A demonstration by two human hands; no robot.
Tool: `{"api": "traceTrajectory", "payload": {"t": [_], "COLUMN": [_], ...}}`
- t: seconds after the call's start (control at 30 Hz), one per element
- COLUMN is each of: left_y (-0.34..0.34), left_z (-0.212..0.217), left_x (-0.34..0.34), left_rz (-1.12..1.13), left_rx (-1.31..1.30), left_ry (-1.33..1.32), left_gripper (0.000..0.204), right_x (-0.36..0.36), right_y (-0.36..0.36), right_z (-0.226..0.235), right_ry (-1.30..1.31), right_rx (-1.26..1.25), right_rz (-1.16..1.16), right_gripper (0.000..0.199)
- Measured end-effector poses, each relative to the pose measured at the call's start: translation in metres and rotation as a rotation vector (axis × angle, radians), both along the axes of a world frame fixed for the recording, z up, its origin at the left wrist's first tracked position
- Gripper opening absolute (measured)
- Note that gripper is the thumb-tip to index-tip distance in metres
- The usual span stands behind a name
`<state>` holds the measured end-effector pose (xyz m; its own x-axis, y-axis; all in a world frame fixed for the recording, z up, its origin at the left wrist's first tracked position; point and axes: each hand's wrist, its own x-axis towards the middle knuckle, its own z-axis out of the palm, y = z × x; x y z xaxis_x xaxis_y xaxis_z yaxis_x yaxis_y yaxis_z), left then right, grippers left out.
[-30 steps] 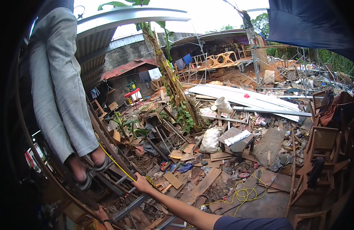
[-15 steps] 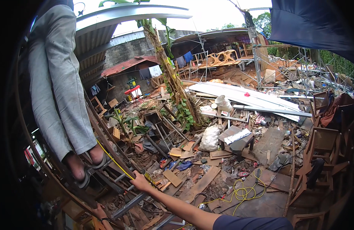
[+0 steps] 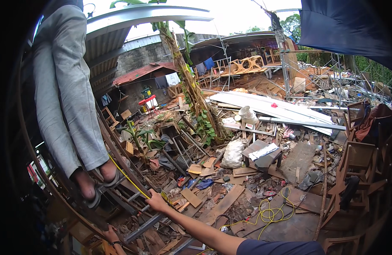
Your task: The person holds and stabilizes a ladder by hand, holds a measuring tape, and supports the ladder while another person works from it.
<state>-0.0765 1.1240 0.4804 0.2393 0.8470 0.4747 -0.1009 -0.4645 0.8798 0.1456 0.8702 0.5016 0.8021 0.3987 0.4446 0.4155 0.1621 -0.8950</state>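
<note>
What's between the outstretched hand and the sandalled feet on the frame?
Head view: a taut yellow tape measure blade runs from the right hand toward the grey-trousered person's sandalled feet, over rusty metal rungs.

The right hand (image 3: 157, 202) grips a yellow tape (image 3: 129, 178) with little room about it: just to its left a person's legs in grey trousers (image 3: 66, 93) and sandalled feet (image 3: 98, 182) stand on the rusty metal frame (image 3: 132, 199), closing that side. Below, the frame's bars and a grey rail (image 3: 145, 227) block the near way, where the left hand (image 3: 112, 234) rests. To the right there is open air above scattered boards (image 3: 223, 204) and a yellow cable (image 3: 268, 212) lying far below.
</note>
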Motion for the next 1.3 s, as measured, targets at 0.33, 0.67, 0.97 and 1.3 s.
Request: {"api": "traceTrajectory", "payload": {"t": [0.33, 0.67, 0.97, 1.3], "left_y": [-0.011, 0.006, 0.014, 0.024], "left_z": [0.007, -0.007, -0.012, -0.018], "left_x": [-0.001, 0.005, 0.007, 0.005], "left_rz": [0.007, 0.009, -0.06, 0.004], "left_rx": [-0.011, -0.011, 0.005, -0.006], "left_ry": [0.001, -0.057, -0.055, 0.016], "left_gripper": [0.022, 0.016, 0.012, 0.013], "right_x": [0.002, 0.005, 0.009, 0.007], "right_y": [0.003, 0.003, 0.002, 0.004], "right_z": [-0.003, -0.005, -0.006, -0.007], "right_ry": [-0.03, -0.01, -0.029, -0.027], "right_rx": [-0.005, -0.015, 0.017, 0.006], "right_rz": [-0.024, -0.021, -0.02, -0.026], "right_gripper": [0.041, 0.041, 0.042, 0.041]}}
